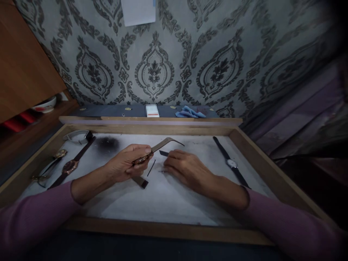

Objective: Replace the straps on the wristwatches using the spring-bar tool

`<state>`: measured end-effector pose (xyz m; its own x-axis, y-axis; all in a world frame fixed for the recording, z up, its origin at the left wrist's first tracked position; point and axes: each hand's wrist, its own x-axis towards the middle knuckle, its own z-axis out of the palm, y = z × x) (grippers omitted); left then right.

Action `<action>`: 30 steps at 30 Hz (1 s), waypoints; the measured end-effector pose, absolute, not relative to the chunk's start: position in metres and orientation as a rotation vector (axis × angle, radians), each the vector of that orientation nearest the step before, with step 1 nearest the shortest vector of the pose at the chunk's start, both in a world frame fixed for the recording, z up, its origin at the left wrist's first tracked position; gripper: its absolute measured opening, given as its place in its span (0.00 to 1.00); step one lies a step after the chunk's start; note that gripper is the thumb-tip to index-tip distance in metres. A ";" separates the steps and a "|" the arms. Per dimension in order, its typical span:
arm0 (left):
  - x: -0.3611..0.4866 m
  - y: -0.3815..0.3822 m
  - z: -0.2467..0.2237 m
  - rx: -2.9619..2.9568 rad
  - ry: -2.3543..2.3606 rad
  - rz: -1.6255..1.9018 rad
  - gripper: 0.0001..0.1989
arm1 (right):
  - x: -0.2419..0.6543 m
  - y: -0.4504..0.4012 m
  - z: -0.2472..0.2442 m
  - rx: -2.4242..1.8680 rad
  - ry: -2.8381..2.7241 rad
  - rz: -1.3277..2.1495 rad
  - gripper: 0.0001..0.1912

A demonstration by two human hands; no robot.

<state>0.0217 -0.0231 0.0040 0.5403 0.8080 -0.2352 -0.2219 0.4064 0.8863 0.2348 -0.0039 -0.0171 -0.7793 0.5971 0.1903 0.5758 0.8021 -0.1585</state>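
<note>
Thumb and fingers of the left hand [123, 164] clamp a rose-gold wristwatch with a brown strap [142, 159] by its case at centre frame, seemingly leaving both strap ends free; the right hand [190, 168], just right of centre, curls at a dark flat strip [163, 153], its grip impossible to tell. Beneath lies a white-lined wooden tray [168, 231], with grey damask wallpaper [182, 47] across the upper frame.

Watch [141, 159] part-hidden by left fingers [141, 168], white sheet [139, 13] cut off above

Wooden tray [168, 231], white-faced watch [232, 163], brown watch [70, 167]
</note>
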 end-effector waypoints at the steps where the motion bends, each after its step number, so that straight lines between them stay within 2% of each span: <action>1: 0.021 -0.023 0.004 0.932 0.737 0.735 0.13 | 0.235 -0.001 -0.016 -1.000 -2.742 0.107 0.08; 6: 0.020 -0.023 0.003 0.936 0.734 0.739 0.13 | 0.238 0.013 -0.014 -1.364 -2.770 -0.012 0.04; 11: 0.020 -0.023 0.004 0.947 0.719 0.740 0.14 | 0.240 0.019 -0.010 -1.375 -2.824 0.035 0.01; 19: 0.021 -0.024 0.007 0.958 0.732 0.751 0.14 | 0.246 0.020 -0.009 -1.352 -2.720 0.277 0.04; 27: 0.017 -0.019 0.004 0.922 0.710 0.793 0.14 | 0.253 0.012 -0.002 -0.838 -2.731 0.601 0.05; 30: 0.017 -0.019 0.004 0.908 0.696 0.819 0.14 | 0.250 0.000 0.010 -0.762 -2.550 0.730 0.09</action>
